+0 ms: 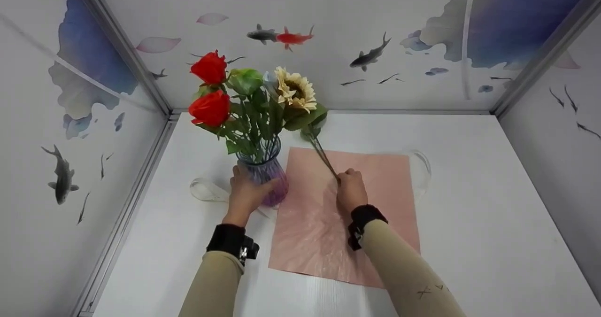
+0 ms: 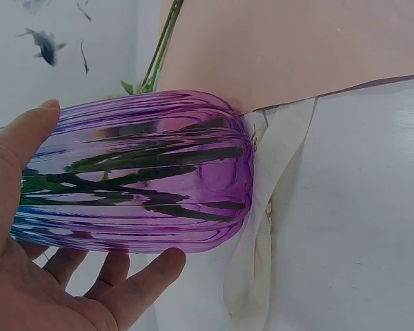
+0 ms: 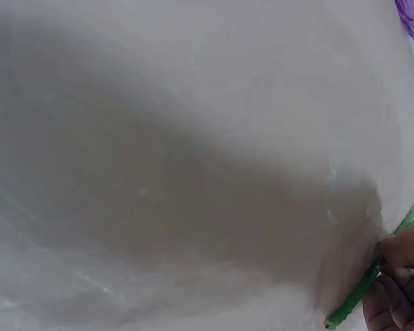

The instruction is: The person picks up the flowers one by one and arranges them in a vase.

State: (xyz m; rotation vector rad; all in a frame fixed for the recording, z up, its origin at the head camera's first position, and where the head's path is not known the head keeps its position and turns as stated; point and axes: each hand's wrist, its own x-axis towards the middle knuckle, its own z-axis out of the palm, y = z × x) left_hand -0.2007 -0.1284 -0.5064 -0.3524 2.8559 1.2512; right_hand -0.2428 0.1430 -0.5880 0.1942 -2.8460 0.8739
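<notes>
A ribbed glass vase (image 1: 266, 178), blue at the neck and purple at the base, stands at the left edge of a pink wrapping sheet (image 1: 305, 213). My left hand (image 1: 246, 192) holds its side, thumb and fingers on opposite sides of the glass in the left wrist view. Red roses (image 1: 210, 108), a green bloom (image 1: 245, 81) and leafy stems rise from the vase. Over the sheet, my right hand (image 1: 352, 190) pinches a green flower stem (image 3: 355, 296) near its cut end. That stem slants up to leaves (image 1: 313, 128) below the cream sunflower (image 1: 296, 90).
White ribbon (image 1: 206, 190) lies looped left of the vase and passes by its base. Another pale ribbon loop (image 1: 424, 164) lies at the sheet's upper right. Printed walls enclose the white table (image 1: 469, 204) at the back and both sides.
</notes>
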